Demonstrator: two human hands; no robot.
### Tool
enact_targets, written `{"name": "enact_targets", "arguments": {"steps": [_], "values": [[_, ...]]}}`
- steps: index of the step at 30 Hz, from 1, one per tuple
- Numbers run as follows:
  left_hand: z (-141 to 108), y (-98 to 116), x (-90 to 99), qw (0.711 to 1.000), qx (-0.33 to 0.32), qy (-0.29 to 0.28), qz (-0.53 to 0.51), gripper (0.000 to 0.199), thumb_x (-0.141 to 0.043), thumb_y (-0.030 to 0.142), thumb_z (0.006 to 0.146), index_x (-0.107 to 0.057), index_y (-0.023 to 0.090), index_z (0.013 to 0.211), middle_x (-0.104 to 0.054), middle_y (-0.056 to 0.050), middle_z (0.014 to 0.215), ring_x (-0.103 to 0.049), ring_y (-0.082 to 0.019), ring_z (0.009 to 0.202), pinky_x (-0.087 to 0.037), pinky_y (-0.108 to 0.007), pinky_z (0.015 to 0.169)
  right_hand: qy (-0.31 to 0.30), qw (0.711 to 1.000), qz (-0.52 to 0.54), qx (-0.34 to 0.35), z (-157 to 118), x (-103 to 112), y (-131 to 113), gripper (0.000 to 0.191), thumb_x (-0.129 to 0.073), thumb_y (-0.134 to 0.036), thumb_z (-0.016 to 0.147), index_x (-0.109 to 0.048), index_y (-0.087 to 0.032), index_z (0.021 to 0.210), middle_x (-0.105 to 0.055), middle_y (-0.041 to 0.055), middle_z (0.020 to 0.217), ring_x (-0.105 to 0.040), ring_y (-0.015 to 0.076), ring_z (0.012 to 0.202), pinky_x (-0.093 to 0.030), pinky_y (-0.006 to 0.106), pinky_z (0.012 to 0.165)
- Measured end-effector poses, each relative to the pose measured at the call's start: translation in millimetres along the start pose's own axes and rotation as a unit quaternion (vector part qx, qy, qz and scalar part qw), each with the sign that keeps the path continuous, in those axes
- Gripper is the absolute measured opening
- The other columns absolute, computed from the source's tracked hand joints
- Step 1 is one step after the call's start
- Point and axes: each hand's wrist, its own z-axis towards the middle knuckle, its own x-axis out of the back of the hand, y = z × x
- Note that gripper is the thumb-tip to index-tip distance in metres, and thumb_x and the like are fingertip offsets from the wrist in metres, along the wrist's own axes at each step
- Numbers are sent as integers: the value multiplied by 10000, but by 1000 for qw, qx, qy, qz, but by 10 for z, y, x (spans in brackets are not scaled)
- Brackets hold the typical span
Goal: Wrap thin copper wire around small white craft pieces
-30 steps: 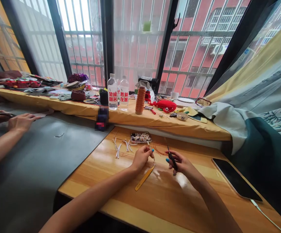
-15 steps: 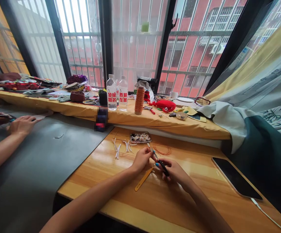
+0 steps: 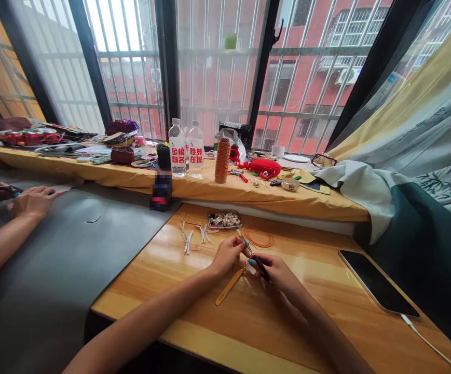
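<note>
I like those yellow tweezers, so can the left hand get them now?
Probably not straight away: the left hand seems to pinch a white strip, and the right hand holds a black-handled tool close to it. But the yellow tweezers lie nearby, so that hand, once freed, could likely reach.

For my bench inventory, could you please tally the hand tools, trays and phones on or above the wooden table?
Hand tools: 2, yellow tweezers and the black-handled tool in the right hand
Clear tray: 1
Phone: 1
Total: 4
</note>
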Motion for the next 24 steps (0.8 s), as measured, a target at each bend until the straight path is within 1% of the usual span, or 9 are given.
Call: {"name": "enact_targets", "arguments": {"steps": [2, 5, 7, 11, 13, 19, 24], "values": [[-6, 15, -3, 1000, 2, -1, -10, 135, -455, 243, 676, -425, 145, 588, -529, 38, 481, -286, -19, 289, -196, -165, 323, 2, 1000, 10, 18, 1, -21, 16, 327, -534, -469, 656, -545, -142, 662, -411, -53, 485, -353, 42, 402, -269, 175, 381], [-7, 19, -7, 1000, 3, 1, -19, 124, -450, 235, 676, -421, 148, 594, -531, 38, 482, -282, -21, 280, -181, -168, 315, 11, 1000, 23, 15, 20, -41, 34, 345, -544, -493, 635, -533, -150, 664, -405, -60, 465, -358, 44, 379, -280, 179, 368], [-2, 11, -6, 1000, 3, 3, -19, 123, -453, 234, 674, -422, 148, 592, -528, 41, 479, -289, -22, 286, -188, -166, 323, 13, 999, 31, -1, 35, -47, 37, 360, -561, -506, 610, -526, -151, 659, -414, -61, 458, -370, 44, 357, -276, 179, 350], [7, -6, -1, 1000, -2, 4, -10, 133, -467, 241, 663, -423, 147, 580, -490, 57, 443, -300, -22, 305, -203, -161, 344, 21, 996, 64, -51, 45, -55, 30, 372, -580, -506, 582, -509, -149, 657, -450, -54, 469, -389, 38, 322, -195, 162, 295], [7, -8, 1, 1000, -5, 3, -4, 142, -470, 249, 661, -421, 148, 573, -459, 66, 418, -295, -23, 306, -202, -161, 346, 22, 995, 78, -64, 43, -56, 28, 375, -578, -504, 581, -508, -149, 678, -463, -52, 481, -400, 37, 318, -177, 157, 285], [1, 0, 5, 1000, -5, 0, 6, 122, -454, 213, 654, -435, 147, 553, -421, 68, 385, -303, -31, 319, -214, -162, 357, 14, 996, 70, -57, 38, -55, 14, 358, -569, -496, 592, -494, -147, 631, -471, -48, 482, -407, 35, 325, -181, 162, 292], [-4, 1, 10, 1000, 10, -4, 14, 141, -449, 223, 673, -457, 145, 555, -384, 74, 347, -296, -37, 311, -215, -165, 360, 13, 994, 87, -60, 12, -74, -35, 353, -578, -491, 586, -496, -153, 646, -455, -56, 473, -383, 30, 326, -203, 168, 299]]}}
